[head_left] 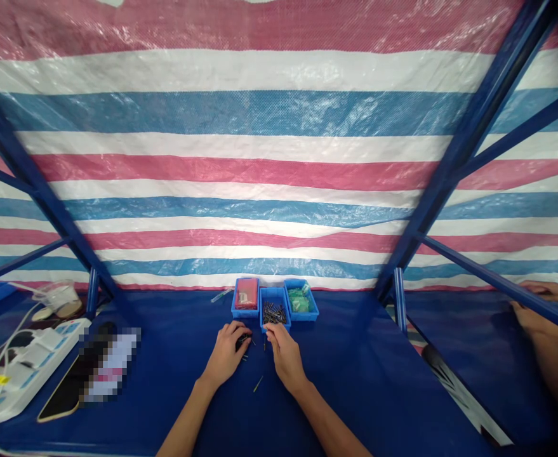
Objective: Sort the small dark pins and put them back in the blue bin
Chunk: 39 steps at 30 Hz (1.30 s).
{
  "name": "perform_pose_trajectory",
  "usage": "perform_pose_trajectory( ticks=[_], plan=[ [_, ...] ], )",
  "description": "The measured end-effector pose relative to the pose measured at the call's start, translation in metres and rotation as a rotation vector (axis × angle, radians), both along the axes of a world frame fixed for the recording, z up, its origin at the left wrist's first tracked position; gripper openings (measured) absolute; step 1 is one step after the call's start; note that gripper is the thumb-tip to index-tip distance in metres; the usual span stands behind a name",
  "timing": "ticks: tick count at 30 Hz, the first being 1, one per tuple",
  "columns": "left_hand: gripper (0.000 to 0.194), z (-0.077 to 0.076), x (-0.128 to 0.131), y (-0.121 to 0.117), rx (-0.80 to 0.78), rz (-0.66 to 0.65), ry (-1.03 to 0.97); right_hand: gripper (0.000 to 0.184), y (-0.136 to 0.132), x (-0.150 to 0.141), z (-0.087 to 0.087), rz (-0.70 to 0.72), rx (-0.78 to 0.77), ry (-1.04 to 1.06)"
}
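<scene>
My left hand (225, 354) is curled on the blue tabletop, with several small dark metal pieces (244, 339) under and between its fingers. Some thin ends stick out below the fingertips; their exact kind is too small to make out. Close beside it, my right hand (285, 357) pinches a thin, dark pin-like piece (265, 345) that points down. Just beyond that hand stands a blue bin (262, 304) with many dark pin-like pieces (273, 312) in it. On the tabletop between my forearms lies a thin yellow-green stick (258, 384).
Blue bins with a red packet (246, 293) and green packets (299, 301) flank the middle one. A thin clear packet (221, 295) lies left. Further left are a phone (72, 384) and a power strip (35, 371). Blue frame bars (421, 216) slant alongside; another person's arm (545, 343) shows right.
</scene>
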<state>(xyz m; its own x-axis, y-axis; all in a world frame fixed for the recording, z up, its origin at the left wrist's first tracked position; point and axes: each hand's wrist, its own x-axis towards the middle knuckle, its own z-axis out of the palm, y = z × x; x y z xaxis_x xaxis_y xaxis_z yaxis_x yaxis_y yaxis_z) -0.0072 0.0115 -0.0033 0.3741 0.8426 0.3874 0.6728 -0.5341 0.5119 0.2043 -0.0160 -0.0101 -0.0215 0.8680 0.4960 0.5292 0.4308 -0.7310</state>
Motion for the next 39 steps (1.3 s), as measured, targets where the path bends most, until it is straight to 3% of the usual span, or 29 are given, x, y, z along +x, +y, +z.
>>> perform_pose_trajectory(
  ticks=[9,19,23,32,39],
  plan=[
    [0.023,-0.004,0.000,0.002,-0.008,-0.004,0.000,0.042,0.000,0.000,-0.006,0.093,-0.028,0.048],
    [0.023,-0.003,0.000,0.002,-0.007,0.000,-0.004,0.021,-0.004,-0.001,0.007,-0.002,-0.056,0.050],
    [0.024,-0.005,0.000,0.002,-0.004,-0.002,-0.002,0.022,-0.003,-0.001,0.005,-0.050,0.000,-0.015],
    [0.021,-0.002,0.000,0.001,-0.013,-0.005,-0.006,0.033,-0.002,-0.001,0.001,0.059,-0.042,0.098],
    [0.024,-0.003,0.000,0.002,0.007,-0.004,-0.010,0.030,-0.001,-0.001,-0.001,-0.014,-0.024,0.051]
  ],
)
